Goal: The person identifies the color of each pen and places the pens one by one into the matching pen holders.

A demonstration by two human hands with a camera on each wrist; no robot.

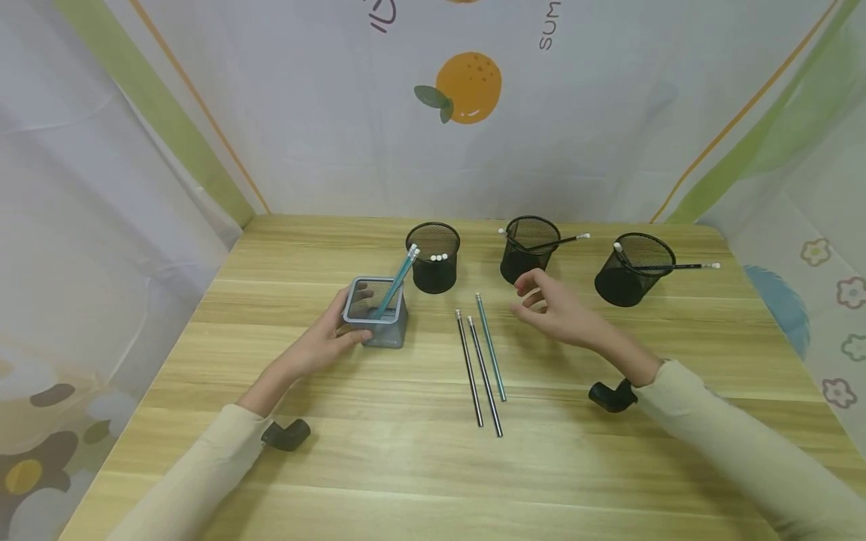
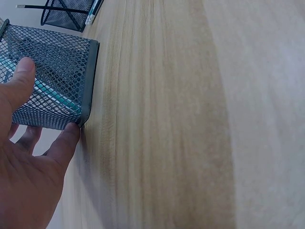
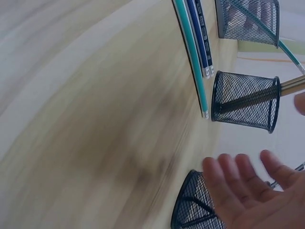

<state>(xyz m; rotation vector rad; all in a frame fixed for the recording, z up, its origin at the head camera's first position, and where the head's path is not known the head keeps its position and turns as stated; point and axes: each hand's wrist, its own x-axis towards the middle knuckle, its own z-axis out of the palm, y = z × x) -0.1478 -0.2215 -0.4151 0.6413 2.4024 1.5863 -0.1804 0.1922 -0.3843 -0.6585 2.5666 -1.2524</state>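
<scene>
My left hand [image 1: 323,340] grips a grey square mesh pencil holder [image 1: 389,334] from its left side, thumb at the front and fingers round the back. Teal pencils [image 1: 394,289] lean inside it, eraser ends up. Empty and loosely bent, my right hand [image 1: 558,309] hovers over the table just in front of the middle black mesh cup [image 1: 521,267]. Between the hands lie a teal pencil [image 1: 491,349] and two dark pencils, the left one [image 1: 470,368] and the middle one [image 1: 485,378], erasers toward the back.
Along the back stand more round black mesh cups, one [image 1: 434,279] holding several white-tipped pencils and another [image 1: 619,285] at the right with two leaning pencils. The middle cup also holds two. A printed curtain [image 1: 338,150] hangs behind the wooden table [image 1: 379,466].
</scene>
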